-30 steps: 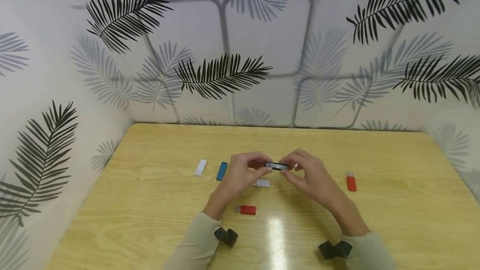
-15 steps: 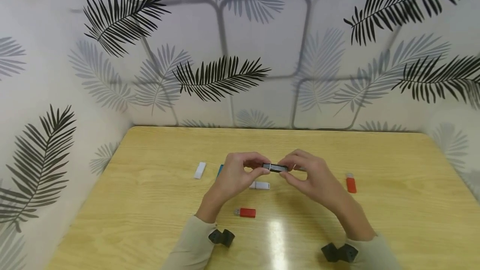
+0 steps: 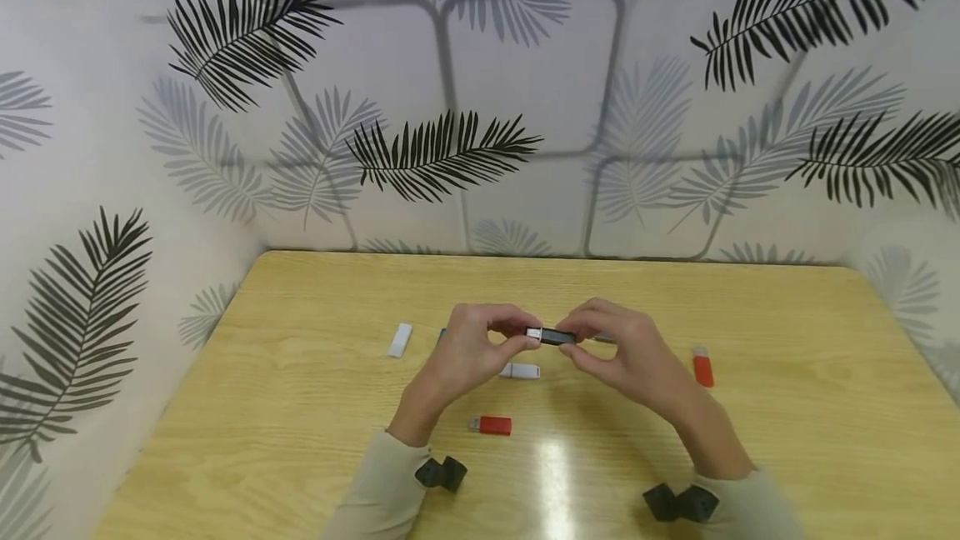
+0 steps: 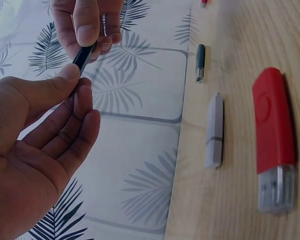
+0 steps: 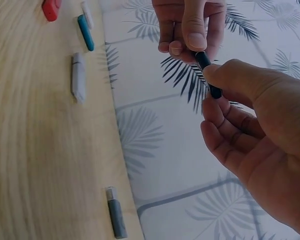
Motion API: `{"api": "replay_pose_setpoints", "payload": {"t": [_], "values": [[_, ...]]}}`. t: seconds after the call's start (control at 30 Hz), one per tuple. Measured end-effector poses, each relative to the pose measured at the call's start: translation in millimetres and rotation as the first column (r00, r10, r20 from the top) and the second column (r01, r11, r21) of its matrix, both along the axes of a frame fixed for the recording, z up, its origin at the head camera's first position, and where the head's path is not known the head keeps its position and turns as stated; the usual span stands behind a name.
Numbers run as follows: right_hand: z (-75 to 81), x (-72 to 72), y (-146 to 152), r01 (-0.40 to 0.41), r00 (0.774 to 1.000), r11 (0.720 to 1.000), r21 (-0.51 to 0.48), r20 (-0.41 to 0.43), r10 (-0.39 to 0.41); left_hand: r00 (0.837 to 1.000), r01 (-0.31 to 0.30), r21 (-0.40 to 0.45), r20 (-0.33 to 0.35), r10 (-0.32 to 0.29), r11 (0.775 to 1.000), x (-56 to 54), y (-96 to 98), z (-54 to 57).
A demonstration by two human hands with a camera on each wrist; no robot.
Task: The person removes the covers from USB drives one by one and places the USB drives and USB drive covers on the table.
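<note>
The one black USB stick (image 3: 557,337) is held above the table (image 3: 300,407), lying directly between the fingertips of both hands, its long axis running from left to right. The left hand (image 3: 478,352) pinches its left end, the right hand (image 3: 624,351) its right end, so neither is nearer. Around the black stick, six others lie on the table: two white sticks (image 5: 78,77) and one blue stick (image 5: 85,33) leftward, one dark grey stick (image 4: 200,57) rightward, and two red sticks (image 3: 495,425), one nearer the person, one farther right.
</note>
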State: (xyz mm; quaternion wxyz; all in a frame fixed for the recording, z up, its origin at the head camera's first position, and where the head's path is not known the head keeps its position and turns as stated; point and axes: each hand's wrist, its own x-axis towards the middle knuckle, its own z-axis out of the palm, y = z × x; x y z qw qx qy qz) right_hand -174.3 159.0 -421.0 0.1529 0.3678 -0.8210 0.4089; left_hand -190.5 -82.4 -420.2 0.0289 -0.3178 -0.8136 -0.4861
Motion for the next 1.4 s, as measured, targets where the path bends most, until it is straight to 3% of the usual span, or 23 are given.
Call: {"api": "replay_pose_setpoints", "payload": {"t": [0.3,0.47,0.53,0.7,0.97,1.27,1.4], "values": [[10.5,4.5,6,-0.009,1.000,1.000,0.022,-0.019,0.009,1.000,0.015,0.017,-0.016,-0.015,1.000,2.4,-3.6,4.7],[17.9,6.3,35,0.081,0.989,0.997,0.017,-0.127,-0.078,0.992,-0.120,0.076,-0.037,0.123,0.990,-2.7,-28.0,8.7],[21.4,7.3,47,0.106,0.983,0.994,-0.001,-0.150,-0.105,0.988,-0.148,0.116,-0.018,0.151,0.982,-5.3,-36.4,10.3],[23.9,4.7,54,0.112,0.985,0.994,0.003,-0.134,-0.110,0.995,-0.102,0.144,0.031,0.099,0.984,-9.9,-34.3,7.4],[9.8,-3.1,49,0.135,0.989,0.991,0.018,-0.071,-0.133,0.991,-0.127,0.098,0.044,0.124,0.987,-12.7,-24.9,-7.4],[-9.7,-9.1,45,0.203,0.979,0.976,0.073,0.004,-0.204,0.976,-0.121,0.194,0.204,0.080,0.974,-18.8,-20.3,-24.0],[-17.2,-13.7,41,0.212,0.977,0.975,0.074,0.026,-0.214,0.969,-0.130,0.179,0.230,0.087,0.975,-21.0,-21.4,-28.8]]}}
